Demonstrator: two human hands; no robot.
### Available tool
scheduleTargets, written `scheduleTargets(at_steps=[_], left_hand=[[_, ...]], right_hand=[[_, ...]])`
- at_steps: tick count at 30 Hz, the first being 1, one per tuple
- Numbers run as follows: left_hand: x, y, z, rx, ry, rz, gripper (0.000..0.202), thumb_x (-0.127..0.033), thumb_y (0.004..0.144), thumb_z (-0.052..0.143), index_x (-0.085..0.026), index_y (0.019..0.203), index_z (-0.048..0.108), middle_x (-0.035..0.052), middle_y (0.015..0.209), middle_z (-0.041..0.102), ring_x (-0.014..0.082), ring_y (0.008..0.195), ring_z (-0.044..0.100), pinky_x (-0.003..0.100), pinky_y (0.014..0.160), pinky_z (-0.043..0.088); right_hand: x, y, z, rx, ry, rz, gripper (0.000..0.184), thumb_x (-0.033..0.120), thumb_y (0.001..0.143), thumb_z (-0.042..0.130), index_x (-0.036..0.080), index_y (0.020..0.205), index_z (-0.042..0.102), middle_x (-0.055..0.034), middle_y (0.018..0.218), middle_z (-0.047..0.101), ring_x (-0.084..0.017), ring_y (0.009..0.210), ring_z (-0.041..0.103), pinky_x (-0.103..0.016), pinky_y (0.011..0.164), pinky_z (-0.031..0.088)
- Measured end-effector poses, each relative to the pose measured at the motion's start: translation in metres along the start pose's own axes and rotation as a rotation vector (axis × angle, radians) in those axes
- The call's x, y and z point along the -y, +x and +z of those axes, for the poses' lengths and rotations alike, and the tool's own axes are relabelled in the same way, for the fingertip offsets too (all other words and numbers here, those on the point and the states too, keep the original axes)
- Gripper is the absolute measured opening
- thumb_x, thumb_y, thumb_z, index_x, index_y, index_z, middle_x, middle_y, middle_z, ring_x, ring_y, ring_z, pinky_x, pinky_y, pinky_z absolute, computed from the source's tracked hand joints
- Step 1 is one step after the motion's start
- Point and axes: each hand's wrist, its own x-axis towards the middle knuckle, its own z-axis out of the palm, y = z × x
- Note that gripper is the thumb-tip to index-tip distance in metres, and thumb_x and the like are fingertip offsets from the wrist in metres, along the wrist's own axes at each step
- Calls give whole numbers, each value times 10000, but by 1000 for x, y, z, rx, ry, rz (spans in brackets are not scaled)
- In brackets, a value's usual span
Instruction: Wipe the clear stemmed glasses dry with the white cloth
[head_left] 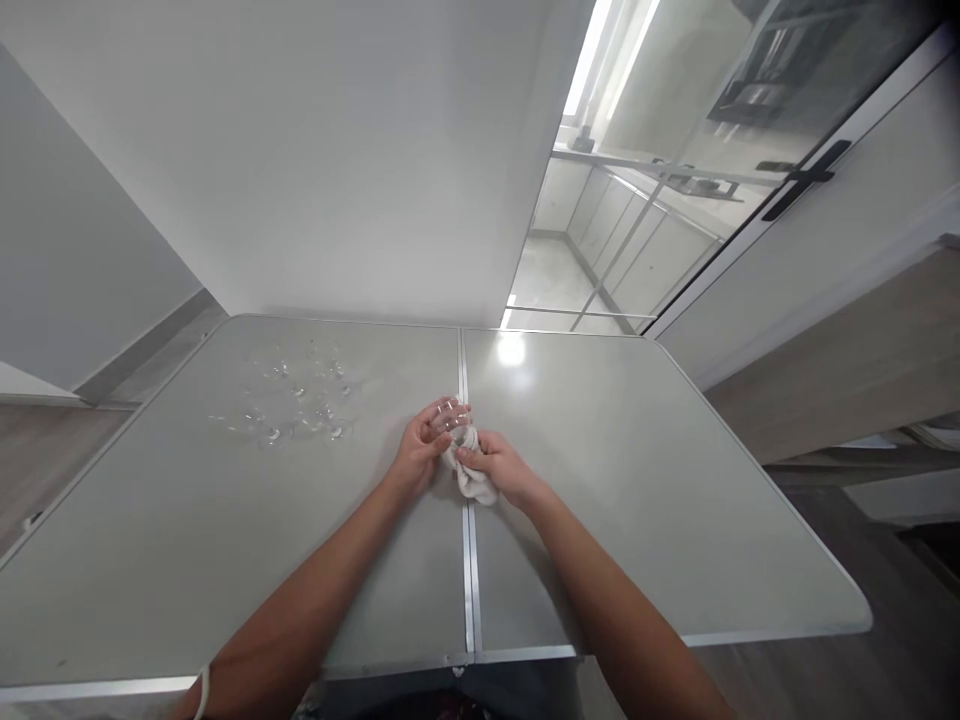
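My left hand (422,447) is closed around a small clear glass (450,414), tilted above the seam in the middle of the table. My right hand (504,464) grips a white cloth (475,482), bunched up and pressed against the near end of that glass. Part of the cloth hangs down below my fingers. Fingers and cloth hide some of the glass, so its full shape cannot be made out. To the left of my left hand, several more clear glasses (300,405) stand grouped on the table; their outlines are faint.
The grey folding table (637,480) has a metal edge and a metal seam (469,570) down its middle. A white wall (360,170) rises behind it. At the back right is a glass-paned door with a black handle (806,180); wooden furniture (840,350) stands to the right.
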Motion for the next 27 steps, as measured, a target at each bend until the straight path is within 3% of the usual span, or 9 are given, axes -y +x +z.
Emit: scheduleTargets(at_steps=[2,4,6,9,11,15,19,22,27], left_hand=[[-4,-3,0,75,-41,-62,801,-474,647,912,-183,1322,595,194,1338,645,320,1167,670,409,996,538],[-5,-5,2,74,-59,-45,814,-499,650,904,-188,1334,589,190,1346,640,316,1162,672,401,986,545],[-2,-4,3,-4,-33,26,755,-449,680,900,-191,1319,592,178,1329,652,289,1150,677,377,983,545],[3,0,4,-115,46,142,688,-307,673,920,-206,1268,590,154,1280,678,255,1137,680,358,994,538],[4,2,6,-136,76,196,701,-279,659,928,-224,1260,571,150,1292,667,256,1151,674,380,1020,529],[-2,2,9,-172,100,249,697,-337,653,928,-272,1234,548,131,1326,633,271,1198,647,428,1032,529],[-11,0,11,-232,97,330,689,-353,655,928,-338,1206,514,83,1377,574,267,1266,607,444,1055,513],[-14,-1,15,-231,91,348,704,-389,673,915,-349,1214,466,81,1389,547,276,1254,623,454,1064,505],[-12,-4,21,-162,123,305,731,-364,688,907,-329,1191,378,72,1284,635,268,1160,686,466,1030,531]], right_hand=[[4,-3,-4,242,258,94,457,618,828,665,169,844,585,-36,700,599,-202,662,609,-339,668,475],[5,-4,-5,312,309,103,474,632,819,668,168,855,581,-38,700,596,-215,674,623,-355,683,482],[4,-3,-1,126,124,33,434,601,839,662,174,878,588,-51,748,614,-212,707,608,-334,678,463],[-1,2,7,-312,-317,-153,308,493,865,662,189,897,623,-78,881,642,-231,851,575,-325,750,447],[-3,5,9,-427,-415,-242,257,453,887,637,199,930,652,-82,937,648,-240,921,565,-329,802,446],[-3,3,-1,-687,-108,-304,260,444,907,596,214,1018,650,-56,952,639,-208,898,579,-301,774,456],[-1,2,-15,-961,174,-221,200,378,812,640,218,932,628,-13,844,598,-170,783,558,-269,683,441],[-2,5,-11,-885,385,-125,171,323,721,649,212,844,610,2,769,591,-159,703,548,-272,628,436],[-2,11,12,-581,590,-63,151,293,682,641,215,811,627,-26,775,649,-187,718,569,-291,612,460]])
